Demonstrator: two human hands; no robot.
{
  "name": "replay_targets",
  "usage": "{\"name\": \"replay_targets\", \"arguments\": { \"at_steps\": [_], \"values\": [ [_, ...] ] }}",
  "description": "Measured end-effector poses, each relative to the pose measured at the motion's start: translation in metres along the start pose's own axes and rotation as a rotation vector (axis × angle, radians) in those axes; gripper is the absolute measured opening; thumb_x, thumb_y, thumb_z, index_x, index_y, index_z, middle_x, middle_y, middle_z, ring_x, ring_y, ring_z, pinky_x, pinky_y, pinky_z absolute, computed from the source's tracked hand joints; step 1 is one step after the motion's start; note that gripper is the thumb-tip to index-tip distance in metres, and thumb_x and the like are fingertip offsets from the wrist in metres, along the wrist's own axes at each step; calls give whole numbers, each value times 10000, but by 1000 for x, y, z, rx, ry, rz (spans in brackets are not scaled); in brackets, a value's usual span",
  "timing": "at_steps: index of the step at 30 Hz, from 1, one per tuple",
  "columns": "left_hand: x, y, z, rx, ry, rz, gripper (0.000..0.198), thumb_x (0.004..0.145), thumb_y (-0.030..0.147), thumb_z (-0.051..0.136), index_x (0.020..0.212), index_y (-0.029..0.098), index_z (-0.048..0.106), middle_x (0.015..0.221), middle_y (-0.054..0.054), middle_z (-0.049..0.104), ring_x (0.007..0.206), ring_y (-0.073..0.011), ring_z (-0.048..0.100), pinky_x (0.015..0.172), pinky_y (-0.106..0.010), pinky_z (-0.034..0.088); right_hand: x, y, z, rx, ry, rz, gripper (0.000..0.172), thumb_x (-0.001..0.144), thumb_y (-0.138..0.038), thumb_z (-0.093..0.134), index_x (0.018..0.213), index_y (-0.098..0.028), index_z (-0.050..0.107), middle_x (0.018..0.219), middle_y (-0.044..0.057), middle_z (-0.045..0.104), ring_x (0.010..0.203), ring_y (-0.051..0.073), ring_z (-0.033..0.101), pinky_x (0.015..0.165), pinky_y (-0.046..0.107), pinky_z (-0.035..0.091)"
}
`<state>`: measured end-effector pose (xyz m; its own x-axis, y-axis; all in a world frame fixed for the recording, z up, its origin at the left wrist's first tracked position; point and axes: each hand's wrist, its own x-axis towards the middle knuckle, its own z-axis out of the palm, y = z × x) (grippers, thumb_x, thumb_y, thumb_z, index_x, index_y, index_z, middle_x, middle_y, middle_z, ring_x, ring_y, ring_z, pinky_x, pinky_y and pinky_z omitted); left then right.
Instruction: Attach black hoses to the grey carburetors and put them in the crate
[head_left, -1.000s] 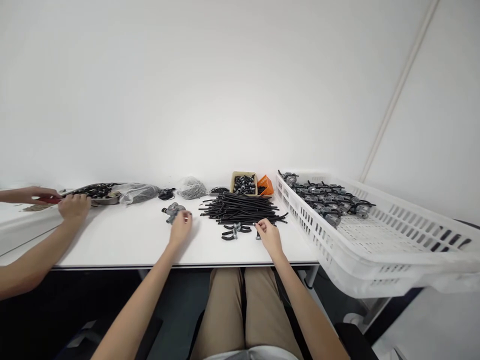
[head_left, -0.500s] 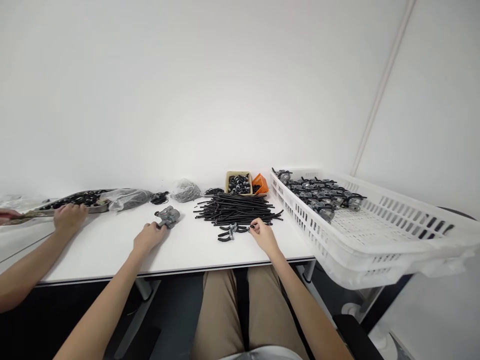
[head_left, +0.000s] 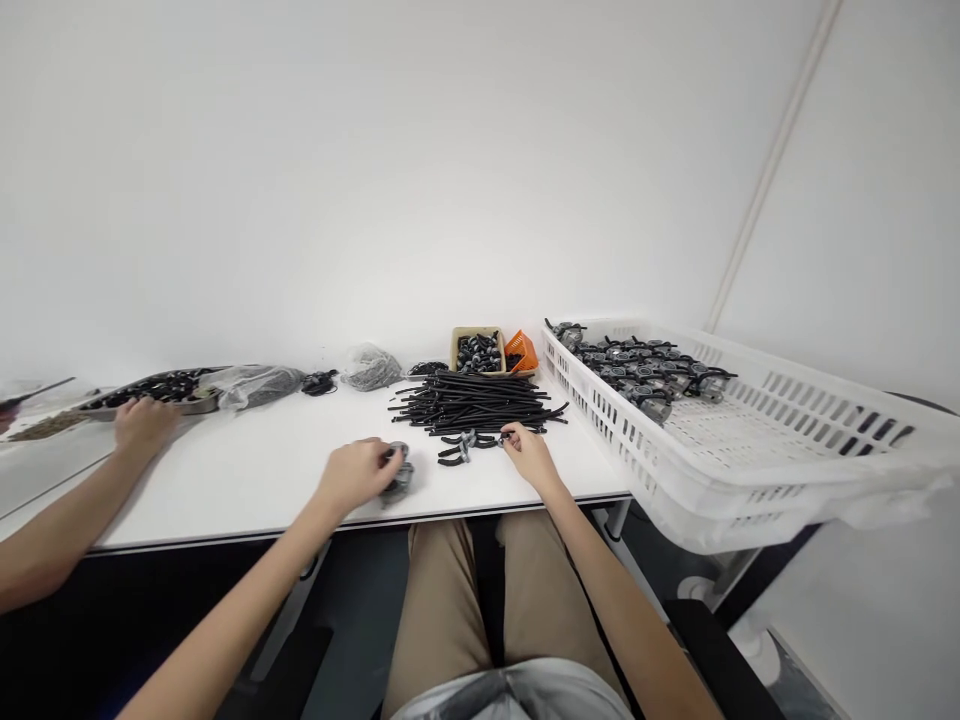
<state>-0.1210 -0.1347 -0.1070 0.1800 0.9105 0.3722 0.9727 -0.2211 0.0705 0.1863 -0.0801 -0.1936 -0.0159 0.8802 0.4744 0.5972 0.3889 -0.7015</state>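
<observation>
Your left hand point(head_left: 355, 473) is closed around a grey plastic fitting with black parts point(head_left: 400, 480), and it holds this fitting above the front edge of the white table point(head_left: 225, 495). Your right hand point(head_left: 529, 456) is near the front of a big pile of thin black rubber tubes point(head_left: 476, 403). Its thumb and first finger are close together beside a small grey and black clip-shaped part point(head_left: 465, 446), but I cannot tell if they grip something.

Behind the pile stands a shallow tan tray point(head_left: 465, 350) with dark small fittings, and an orange plastic scoop point(head_left: 521, 353) is just beside it. On your right side, a large white perforated plastic crate point(head_left: 750, 480) holds many grey assembled parts with black tubes point(head_left: 637, 375). To the left lie two clear plastic bags of small parts point(head_left: 251, 388) and a long metal tray of black pieces point(head_left: 150, 402). The hand of a co-worker point(head_left: 144, 425) rests at the near edge of this tray, and it looks partly closed.
</observation>
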Motion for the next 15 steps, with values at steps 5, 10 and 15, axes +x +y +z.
{"name": "replay_targets", "arguments": {
  "at_steps": [5, 10, 15],
  "values": [
    [8, 105, 21, -157, -15, 172, 420, 907, 447, 426, 630, 213, 638, 690, -78, 630, 666, -206, 589, 629, -312, 389, 1, 4, 1, -27, 9, -33, 258, 846, -184, 498, 1038, -225, 665, 804, 27, 671, 728, 177, 609, 734, 301, 463],
    [28, 164, 48, -190, 267, 244, 268, 878, 391, 520, 774, 198, 674, 944, -149, 627, 977, -315, 557, 848, -438, 418, 2, 4, -7, 63, 188, -67, 231, 878, -252, 462, 995, -191, 652, 997, 101, 661, 890, 218, 618, 842, 356, 484],
    [32, 166, 76, -576, 337, 122, 357, 815, 406, 637, 1084, 183, 560, 1148, -142, 561, 1121, -306, 505, 987, -447, 392, 4, -7, -14, 400, 471, 63, 263, 931, -389, 418, 1080, -203, 529, 1059, 104, 684, 984, 210, 645, 913, 376, 497]
  ]
}}
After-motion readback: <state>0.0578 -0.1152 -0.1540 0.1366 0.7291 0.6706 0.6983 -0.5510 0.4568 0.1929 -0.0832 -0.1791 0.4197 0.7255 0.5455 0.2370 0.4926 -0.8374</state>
